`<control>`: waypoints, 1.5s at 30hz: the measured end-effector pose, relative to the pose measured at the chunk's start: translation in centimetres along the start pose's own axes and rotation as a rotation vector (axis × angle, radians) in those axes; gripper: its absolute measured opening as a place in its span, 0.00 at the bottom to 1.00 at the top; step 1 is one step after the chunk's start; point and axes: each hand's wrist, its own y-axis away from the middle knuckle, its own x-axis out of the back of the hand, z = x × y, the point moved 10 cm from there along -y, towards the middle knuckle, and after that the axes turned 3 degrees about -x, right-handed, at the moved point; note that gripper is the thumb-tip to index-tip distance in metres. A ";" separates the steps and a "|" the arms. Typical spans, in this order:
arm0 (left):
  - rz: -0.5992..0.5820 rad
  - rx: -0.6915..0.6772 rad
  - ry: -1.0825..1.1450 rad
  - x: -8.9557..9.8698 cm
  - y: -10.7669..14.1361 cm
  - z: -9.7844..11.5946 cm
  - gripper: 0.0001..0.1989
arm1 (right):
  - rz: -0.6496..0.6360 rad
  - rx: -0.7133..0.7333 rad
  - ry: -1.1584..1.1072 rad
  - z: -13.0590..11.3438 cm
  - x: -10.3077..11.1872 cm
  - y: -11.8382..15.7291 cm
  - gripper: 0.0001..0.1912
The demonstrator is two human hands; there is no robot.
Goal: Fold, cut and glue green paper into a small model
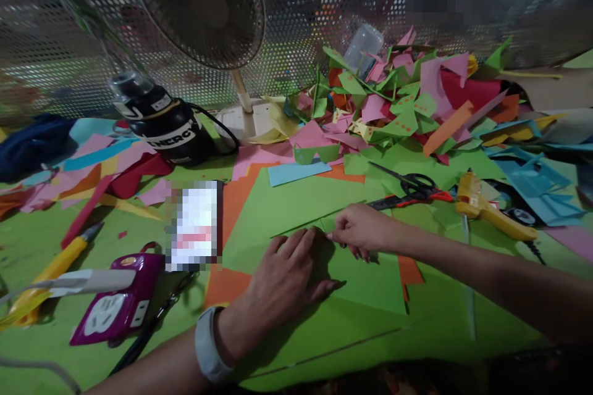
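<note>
A perforated metal screen (296,31) closes off the dim space before us, with blurred specks of colour showing through its holes. In front of it we see a round caged fan (204,6) on a pale stand, and a black bottle with white lettering (173,136) to its left. The bright green surface (430,321) is crowded: a tangled heap of pink, green, red and orange paper cuttings (384,105) rises at the back right, and more loose coloured paper strips (130,173) spread at the left. A yellow glue gun (491,213) lies on our right beside black-handled scissors (419,185); a magenta plastic device (120,296) sits on our left.

Nearest us, the large green paper sheet (365,281) lies partly over orange paper sheets (231,287). Our left hand (290,265), a pale grey band (209,345) on its wrist, rests spread on the green paper, grasping nothing we can see. Our right hand (364,228) curls just beside it, thumb and fingertip drawn together low over the paper; we cannot tell whether they pinch anything.
</note>
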 end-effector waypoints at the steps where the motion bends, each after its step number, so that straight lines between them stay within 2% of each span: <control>1: -0.008 0.002 -0.003 -0.1 0.0 0.0 0.30 | -0.010 -0.005 -0.013 0.1 -0.1 -0.1 0.19; 9: -0.024 0.018 0.024 -0.2 0.0 0.0 0.27 | -0.067 -0.028 -0.104 1.0 -0.6 -0.9 0.19; 21: -0.012 0.014 0.007 0.0 -0.2 0.1 0.28 | -0.110 -0.025 -0.156 0.3 -0.5 -0.6 0.22; 28: -0.079 0.030 0.106 -0.6 0.3 -0.5 0.27 | -0.110 0.006 -0.126 0.0 -0.5 -0.5 0.23; 31: -0.092 0.008 0.108 -0.1 1.3 -0.9 0.26 | -0.111 0.025 -0.127 -0.1 -0.5 -0.5 0.24; 35: -0.110 0.004 0.166 1.7 2.1 -2.1 0.27 | -0.113 0.043 -0.128 -0.1 -0.5 -0.7 0.25; 37: -0.129 0.121 0.219 2.3 1.6 -3.6 0.28 | -0.123 0.054 -0.140 -0.2 -0.5 -0.7 0.24; 38: -0.159 0.232 0.284 2.2 1.2 -4.7 0.26 | -0.125 0.059 -0.145 -0.2 -0.5 -0.7 0.24; 40: -0.322 0.436 0.555 0.0 0.7 -5.8 0.25 | -0.126 0.061 -0.147 -0.3 -0.5 -0.6 0.22; 43: -0.636 0.655 1.047 -4.2 0.5 -4.4 0.21 | -0.115 0.053 -0.130 -0.4 -0.4 -0.5 0.21; 45: -0.721 0.727 1.171 -5.6 0.2 -4.0 0.21 | -0.111 0.048 -0.113 -0.5 -0.4 -0.4 0.21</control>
